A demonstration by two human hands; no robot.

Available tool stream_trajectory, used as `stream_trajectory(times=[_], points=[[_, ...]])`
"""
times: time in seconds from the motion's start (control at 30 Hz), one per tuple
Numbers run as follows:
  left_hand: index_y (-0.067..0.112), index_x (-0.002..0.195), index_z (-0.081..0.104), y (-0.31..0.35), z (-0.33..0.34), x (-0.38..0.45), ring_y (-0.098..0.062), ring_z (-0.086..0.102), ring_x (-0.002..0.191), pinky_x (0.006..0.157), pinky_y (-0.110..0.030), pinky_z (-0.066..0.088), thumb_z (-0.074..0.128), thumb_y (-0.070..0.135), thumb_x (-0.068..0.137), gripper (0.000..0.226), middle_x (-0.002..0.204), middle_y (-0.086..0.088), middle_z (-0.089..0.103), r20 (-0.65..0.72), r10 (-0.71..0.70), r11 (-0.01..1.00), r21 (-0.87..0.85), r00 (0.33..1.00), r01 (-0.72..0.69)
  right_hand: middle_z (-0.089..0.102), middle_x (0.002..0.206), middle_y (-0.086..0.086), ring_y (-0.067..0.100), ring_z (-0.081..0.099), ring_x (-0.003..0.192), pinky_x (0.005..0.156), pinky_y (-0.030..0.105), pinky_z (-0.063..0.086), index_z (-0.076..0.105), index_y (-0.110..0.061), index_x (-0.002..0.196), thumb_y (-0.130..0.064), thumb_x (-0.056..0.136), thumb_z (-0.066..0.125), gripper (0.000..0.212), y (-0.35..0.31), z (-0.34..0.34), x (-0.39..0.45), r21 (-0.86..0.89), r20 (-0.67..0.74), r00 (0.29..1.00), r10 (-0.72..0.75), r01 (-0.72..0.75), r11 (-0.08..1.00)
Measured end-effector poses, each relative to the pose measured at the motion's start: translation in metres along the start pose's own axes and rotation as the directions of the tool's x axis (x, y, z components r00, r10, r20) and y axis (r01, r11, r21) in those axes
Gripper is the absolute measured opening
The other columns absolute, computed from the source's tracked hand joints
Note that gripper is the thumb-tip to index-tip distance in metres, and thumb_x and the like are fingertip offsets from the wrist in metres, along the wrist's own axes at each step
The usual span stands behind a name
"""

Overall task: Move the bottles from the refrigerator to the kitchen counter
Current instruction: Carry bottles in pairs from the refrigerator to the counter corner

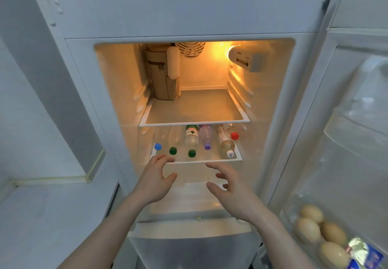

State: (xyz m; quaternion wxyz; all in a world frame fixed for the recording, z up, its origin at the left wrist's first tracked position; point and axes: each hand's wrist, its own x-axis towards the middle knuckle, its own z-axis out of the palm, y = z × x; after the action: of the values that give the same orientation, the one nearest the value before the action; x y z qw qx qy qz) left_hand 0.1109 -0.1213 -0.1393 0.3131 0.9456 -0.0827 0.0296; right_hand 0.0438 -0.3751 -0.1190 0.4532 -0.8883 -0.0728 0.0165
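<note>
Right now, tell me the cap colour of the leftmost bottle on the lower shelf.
Blue cap, clearest in the head view.

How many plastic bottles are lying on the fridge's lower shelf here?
6, side by side, caps forward, left to right: blue-capped bottle, two green-capped bottles, purple-capped bottle, white-capped bottle, red-capped bottle set further back. More may hide behind.

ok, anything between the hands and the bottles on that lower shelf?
Nothing visible. The fridge door is open, and both the left hand and right hand are open just in front of the lower shelf. The bottles lie with caps facing out.
</note>
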Motion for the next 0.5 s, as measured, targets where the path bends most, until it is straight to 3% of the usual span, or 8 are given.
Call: stream_trajectory(times=[0.23,0.5], points=[[0.023,0.151,0.042,-0.025,0.019,0.086,-0.034,0.038,0.142,0.117,-0.039,0.033,0.059,0.025,0.095,0.059,0.160,-0.008,0.022,0.048,-0.258,0.966,0.041,0.965,0.256,0.044,0.143,-0.030,-0.002,0.052,0.125,0.105,0.026,0.048,0.048,-0.051,0.142,-0.040,0.099,0.064,0.047,0.013,0.010,0.027,0.008,-0.011,1.000,0.010,-0.010,1.000],[0.026,0.157,0.031,-0.050,0.047,0.149,-0.036,0.031,0.145,0.118,-0.045,0.035,0.052,0.016,0.098,0.064,0.165,-0.010,0.007,0.094,-0.444,0.896,0.065,0.891,0.440,0.043,0.143,-0.029,-0.002,0.051,0.125,0.104,0.025,0.048,0.048,-0.053,0.140,-0.041,0.098,0.064,0.047,0.021,0.018,0.056,0.019,-0.023,0.998,0.061,-0.061,0.998]])
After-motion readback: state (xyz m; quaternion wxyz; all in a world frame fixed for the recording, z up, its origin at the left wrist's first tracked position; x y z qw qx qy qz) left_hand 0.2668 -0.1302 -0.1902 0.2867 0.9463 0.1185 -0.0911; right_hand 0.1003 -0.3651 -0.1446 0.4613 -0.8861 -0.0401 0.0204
